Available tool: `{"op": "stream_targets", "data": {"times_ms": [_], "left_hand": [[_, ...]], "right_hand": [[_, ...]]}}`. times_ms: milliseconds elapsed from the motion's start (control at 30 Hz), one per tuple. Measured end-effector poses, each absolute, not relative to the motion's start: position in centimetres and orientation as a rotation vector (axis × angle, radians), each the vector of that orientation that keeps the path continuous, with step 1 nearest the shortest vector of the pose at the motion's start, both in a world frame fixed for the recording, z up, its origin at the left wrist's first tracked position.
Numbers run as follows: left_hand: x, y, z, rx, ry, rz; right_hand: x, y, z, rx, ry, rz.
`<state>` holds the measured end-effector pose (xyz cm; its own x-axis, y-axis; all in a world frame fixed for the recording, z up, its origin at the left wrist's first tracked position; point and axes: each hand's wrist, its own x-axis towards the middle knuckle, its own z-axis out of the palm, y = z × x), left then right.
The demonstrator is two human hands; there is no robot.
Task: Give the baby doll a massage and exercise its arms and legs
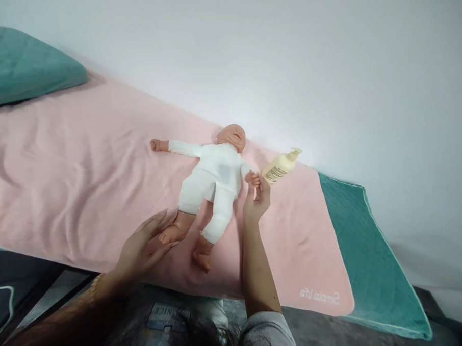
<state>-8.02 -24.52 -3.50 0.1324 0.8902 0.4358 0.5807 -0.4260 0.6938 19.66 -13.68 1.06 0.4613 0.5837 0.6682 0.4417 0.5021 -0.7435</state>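
A baby doll point(219, 168) in a white fabric body lies on its back on a pink sheet, one arm stretched out to the left. Its bare right-side foot point(202, 256) rests on the sheet. My left hand point(148, 243) cups the doll's other foot point(170, 233), with straight fingers on one side and the thumb on the other. Bent fingers of my right hand point(257, 202) hold the doll's small hand point(252, 178) on the right. Just beyond that hand lies a pale yellow pump bottle point(279, 168), tilted, with its pump toward the wall.
The pink sheet point(62, 175) covers a narrow padded surface along a white wall point(287, 63). A green cushion point(27, 67) sits at the far left. Green fabric point(368, 259) shows past the sheet's right end. The near edge runs just in front of my body.
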Motion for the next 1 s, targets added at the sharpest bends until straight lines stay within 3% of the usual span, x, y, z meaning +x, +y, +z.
{"op": "stream_targets", "data": {"times_ms": [233,600,833,1000], "left_hand": [[-5.7,-21.0,0.2,2.031,1.349,1.366],[-3.6,-18.1,2.3,1.907,1.388,1.404],[-5.7,-19.8,0.1,2.089,1.267,1.431],[-8.2,-21.4,-1.8,2.236,1.304,1.255]], "right_hand": [[19.3,-13.7,0.3,-1.057,-1.705,-0.055],[19.3,-13.4,0.2,-1.093,-1.919,-0.169],[20.0,-13.7,0.8,-1.181,-1.37,0.075],[21.8,-13.4,1.3,-1.19,-0.881,0.231]]}}
